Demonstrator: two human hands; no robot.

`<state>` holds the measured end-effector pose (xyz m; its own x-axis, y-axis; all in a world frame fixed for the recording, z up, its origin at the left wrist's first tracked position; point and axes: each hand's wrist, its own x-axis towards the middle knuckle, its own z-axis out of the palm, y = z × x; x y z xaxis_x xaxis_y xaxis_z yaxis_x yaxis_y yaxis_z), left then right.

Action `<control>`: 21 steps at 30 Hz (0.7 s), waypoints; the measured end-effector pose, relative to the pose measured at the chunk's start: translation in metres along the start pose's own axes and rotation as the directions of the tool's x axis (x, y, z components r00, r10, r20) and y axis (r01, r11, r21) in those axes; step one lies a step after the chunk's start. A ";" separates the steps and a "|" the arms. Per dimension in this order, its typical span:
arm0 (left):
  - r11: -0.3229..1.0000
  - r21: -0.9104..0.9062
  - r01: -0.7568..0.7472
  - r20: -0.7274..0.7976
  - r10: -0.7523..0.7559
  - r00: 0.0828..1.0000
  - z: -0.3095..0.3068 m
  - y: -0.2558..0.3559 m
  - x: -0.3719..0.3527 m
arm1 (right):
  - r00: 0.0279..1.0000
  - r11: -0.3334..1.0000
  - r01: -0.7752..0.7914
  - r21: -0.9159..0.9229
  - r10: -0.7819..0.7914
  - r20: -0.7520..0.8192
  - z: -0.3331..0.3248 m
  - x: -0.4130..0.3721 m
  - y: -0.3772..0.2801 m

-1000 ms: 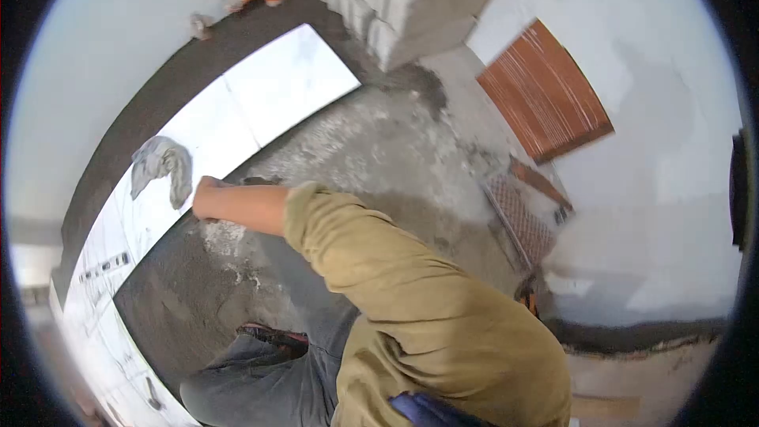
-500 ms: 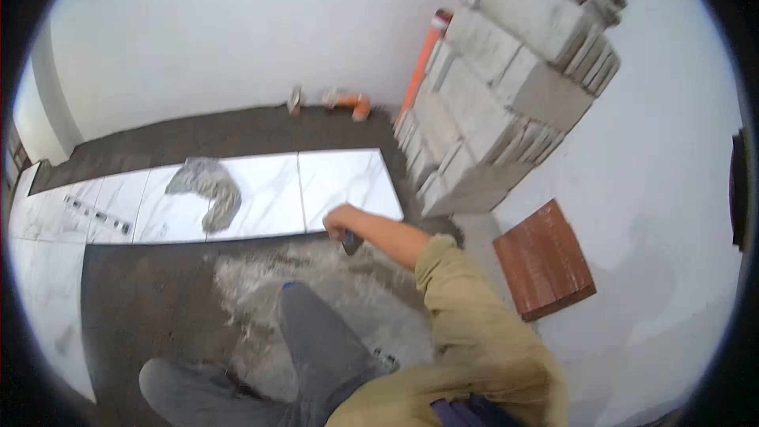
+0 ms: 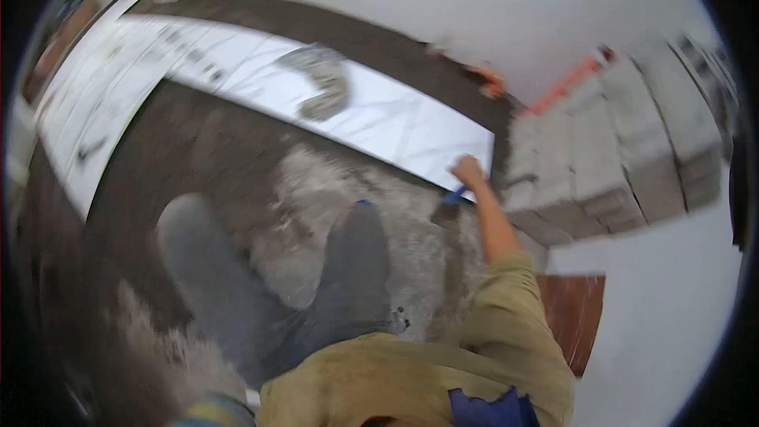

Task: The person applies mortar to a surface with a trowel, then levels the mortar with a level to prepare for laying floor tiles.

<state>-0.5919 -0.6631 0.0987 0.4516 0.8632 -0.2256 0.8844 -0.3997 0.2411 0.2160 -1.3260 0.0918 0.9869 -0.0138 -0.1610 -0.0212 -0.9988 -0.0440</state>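
The fingers (image 3: 463,166) of the right hand (image 3: 469,172) were closed around the blue-handled tool (image 3: 454,196). The picture was blurred by motion, so the grip seemed firm, but I could not tell it finger by finger. The tool hung from the fingers toward the person's body. Its long axis ran slantwise from the hand down to a dark end, which lay over the grey mortar bed (image 3: 316,182). Whether this end touched the mortar, I could not tell.

Just beyond the fingers, away from the body, was the corner of the white tile row (image 3: 411,130); the hand was at its near edge. Farther along the tiles, well apart from the fingers to their left, a grey cloth (image 3: 320,79) lay on the row. To the right of the fingers, near them, stood the stacked concrete blocks (image 3: 601,158), with an orange pipe (image 3: 565,83) behind. A reddish board (image 3: 573,316) lay back beside the sleeve.

The left hand was not visible, so only the right hand was near the tool. The person's knee (image 3: 360,261) hid part of the mortar.
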 end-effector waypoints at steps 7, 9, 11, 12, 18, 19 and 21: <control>0.976 -0.141 0.165 -0.017 -0.169 0.985 -0.014 -0.030 -0.098 | 0.738 0.974 -0.148 -0.174 0.226 0.636 -0.057 -0.027 -0.001; 0.988 -0.054 0.148 -0.049 -0.150 0.987 -0.026 -0.002 -0.098 | 0.533 0.917 -0.334 -0.219 0.375 0.759 -0.049 -0.024 0.018; 0.910 0.044 0.412 0.036 -0.414 0.910 -0.036 0.023 -0.093 | 0.509 0.938 -0.289 -0.193 0.322 0.799 -0.060 -0.037 0.007; 0.864 0.208 0.459 -0.104 -0.447 0.888 -0.024 0.008 -0.097 | 0.604 0.956 -0.231 -0.180 0.286 0.744 -0.066 -0.046 0.003; 0.838 0.541 0.076 0.697 -0.496 0.518 -0.067 0.001 0.027 | 0.704 0.991 -0.075 -0.108 0.129 0.698 -0.064 -0.052 0.000; 0.904 0.425 0.039 0.710 -0.360 0.605 -0.064 0.043 0.078 | 0.709 0.992 -0.028 -0.121 0.105 0.697 -0.061 -0.049 -0.002; 0.993 0.103 -0.053 0.676 -0.031 0.737 -0.046 0.163 0.180 | 0.724 0.989 -0.029 -0.146 0.122 0.679 -0.038 -0.029 0.009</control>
<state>-0.3713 -0.5588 0.1404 0.3850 0.4398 -0.8114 0.8667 -0.4745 0.1541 0.1936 -1.3363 0.1334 0.6033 -0.0998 -0.7912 -0.0263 -0.9941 0.1053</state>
